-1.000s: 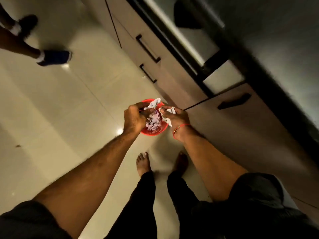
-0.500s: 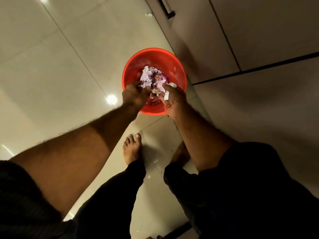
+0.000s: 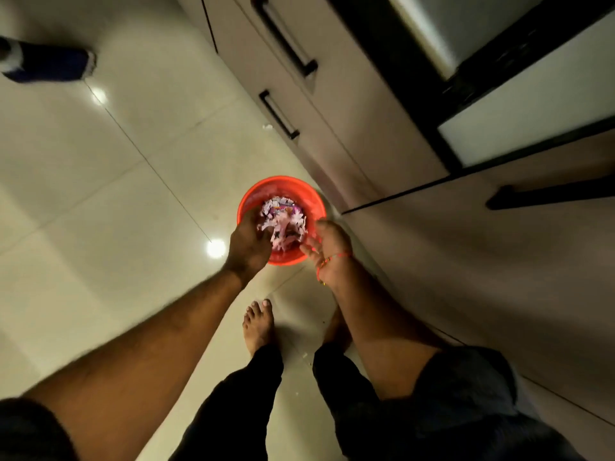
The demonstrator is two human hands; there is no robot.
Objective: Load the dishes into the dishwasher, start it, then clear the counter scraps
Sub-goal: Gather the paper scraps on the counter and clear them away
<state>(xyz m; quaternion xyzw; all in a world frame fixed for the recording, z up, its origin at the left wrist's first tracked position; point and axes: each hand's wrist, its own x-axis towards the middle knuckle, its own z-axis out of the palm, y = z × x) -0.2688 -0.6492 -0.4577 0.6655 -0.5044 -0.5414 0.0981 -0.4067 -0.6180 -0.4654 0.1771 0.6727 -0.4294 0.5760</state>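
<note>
The fingers (image 3: 266, 232) of the left hand (image 3: 248, 242) curl into a crumpled heap of scraps (image 3: 283, 222), grasping the near left edge of the pile. The right hand (image 3: 331, 251) hovers at the near right rim of the bucket (image 3: 253, 196), its fingers loose and spread, holding nothing that can be made out; motion blur softens them. A thin red thread (image 3: 332, 259) circles the right wrist.

The bucket is round, red, smooth plastic, and stands on the floor (image 3: 100, 211) just beside the foot of the cabinets (image 3: 349, 128). Inside it the scraps look like torn, wrinkled paper or wrappers in white, pink and purple, piled up to about the rim.

The floor is glossy pale tile with thin dark joints and bright round reflections of lamps. The cabinets on the right have flat, matt, beige fronts with long black bar handles (image 3: 283, 38). The person's bare foot (image 3: 259, 324) stands on the tile near the bucket, below dark trousers. At the far left, a second person's dark blue shoe (image 3: 50, 64) is seen.
</note>
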